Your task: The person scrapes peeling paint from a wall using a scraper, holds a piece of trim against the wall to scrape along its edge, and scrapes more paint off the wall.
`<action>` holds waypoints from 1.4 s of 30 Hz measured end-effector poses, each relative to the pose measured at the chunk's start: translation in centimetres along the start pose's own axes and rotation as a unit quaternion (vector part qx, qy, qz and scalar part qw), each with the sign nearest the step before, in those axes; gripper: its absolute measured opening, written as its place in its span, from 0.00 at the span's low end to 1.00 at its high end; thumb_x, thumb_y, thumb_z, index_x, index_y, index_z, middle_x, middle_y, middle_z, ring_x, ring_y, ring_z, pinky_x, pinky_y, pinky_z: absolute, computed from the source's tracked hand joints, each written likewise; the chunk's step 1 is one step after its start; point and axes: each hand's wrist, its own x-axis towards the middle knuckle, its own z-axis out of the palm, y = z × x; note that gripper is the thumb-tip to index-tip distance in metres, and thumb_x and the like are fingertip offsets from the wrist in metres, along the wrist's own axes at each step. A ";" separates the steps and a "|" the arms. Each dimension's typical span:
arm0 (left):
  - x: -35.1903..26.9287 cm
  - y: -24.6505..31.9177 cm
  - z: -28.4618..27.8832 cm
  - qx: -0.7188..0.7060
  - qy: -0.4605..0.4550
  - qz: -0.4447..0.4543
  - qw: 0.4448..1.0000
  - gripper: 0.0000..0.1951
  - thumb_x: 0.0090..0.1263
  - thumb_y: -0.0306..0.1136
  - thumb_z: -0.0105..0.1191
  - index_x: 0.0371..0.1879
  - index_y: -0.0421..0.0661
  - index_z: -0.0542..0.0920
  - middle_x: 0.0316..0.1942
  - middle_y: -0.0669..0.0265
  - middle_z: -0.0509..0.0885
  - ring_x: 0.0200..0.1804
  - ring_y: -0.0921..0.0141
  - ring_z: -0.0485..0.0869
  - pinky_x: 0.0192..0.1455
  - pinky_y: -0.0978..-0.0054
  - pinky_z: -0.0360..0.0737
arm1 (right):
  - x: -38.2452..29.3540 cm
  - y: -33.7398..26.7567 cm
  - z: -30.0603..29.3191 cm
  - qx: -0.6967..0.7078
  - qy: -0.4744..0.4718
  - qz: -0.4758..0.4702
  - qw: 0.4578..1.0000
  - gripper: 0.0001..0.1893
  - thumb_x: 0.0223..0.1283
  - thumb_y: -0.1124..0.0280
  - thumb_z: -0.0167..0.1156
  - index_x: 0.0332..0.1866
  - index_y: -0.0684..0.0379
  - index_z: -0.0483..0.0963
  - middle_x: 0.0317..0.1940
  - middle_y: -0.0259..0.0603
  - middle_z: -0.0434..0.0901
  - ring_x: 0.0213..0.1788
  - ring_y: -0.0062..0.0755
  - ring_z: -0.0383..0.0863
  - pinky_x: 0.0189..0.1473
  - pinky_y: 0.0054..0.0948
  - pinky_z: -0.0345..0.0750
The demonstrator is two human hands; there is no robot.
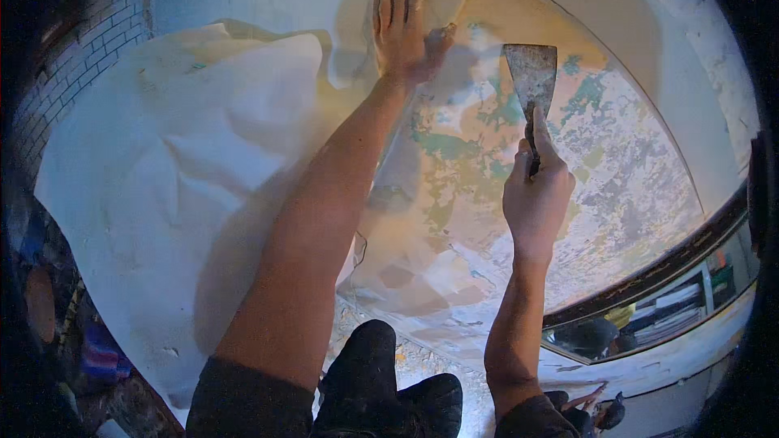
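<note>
My left hand (403, 33) lies flat against the yellowish upper wall surface (341, 6), fingers pointing up and thumb spread to the right. Below and left of it hangs a large, creased pale sheet of wall covering (140, 194), its top edge curled away from the wall. My right hand (538, 194) grips a putty knife (530, 79) by its dark handle, index finger stretched along the blade's base. The worn, stained blade points up in front of a patchy wall area (475, 164) with green, pinkish and grey remnants. Whether the blade touches the wall, I cannot tell.
A brick-patterned surface (91, 61) is at the far left. Lower right, a dark-framed window opening (645, 310) shows stacked items behind it. Another person (599, 410) is at the bottom right. Debris (411, 362) lies around my dark shoes (365, 371).
</note>
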 end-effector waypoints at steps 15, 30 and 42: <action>-0.5 -0.1 0.1 0.025 -0.024 -0.007 0.999 0.44 0.64 0.56 0.56 0.77 0.51 0.57 0.79 0.57 0.53 0.80 0.54 0.49 0.80 0.48 0.44 | 0.0 -0.4 0.9 0.018 -0.014 0.049 0.999 0.23 0.60 0.82 0.53 0.63 0.71 0.73 0.20 0.63 0.76 0.22 0.57 0.80 0.28 0.43 0.74; -0.3 -0.5 0.5 0.028 -0.012 0.014 0.999 0.47 0.60 0.52 0.58 0.78 0.49 0.55 0.79 0.55 0.53 0.79 0.52 0.51 0.79 0.47 0.46 | -1.1 1.7 0.3 -0.007 0.030 0.037 0.999 0.29 0.62 0.83 0.52 0.71 0.68 0.64 0.19 0.60 0.75 0.19 0.52 0.77 0.24 0.37 0.72; 0.0 0.1 0.5 0.028 -0.034 -0.015 0.999 0.46 0.60 0.51 0.61 0.78 0.53 0.56 0.79 0.60 0.53 0.79 0.53 0.51 0.79 0.48 0.48 | 1.4 0.2 -0.5 -0.002 0.025 0.021 0.999 0.27 0.60 0.83 0.53 0.67 0.71 0.68 0.20 0.61 0.75 0.21 0.56 0.79 0.25 0.41 0.73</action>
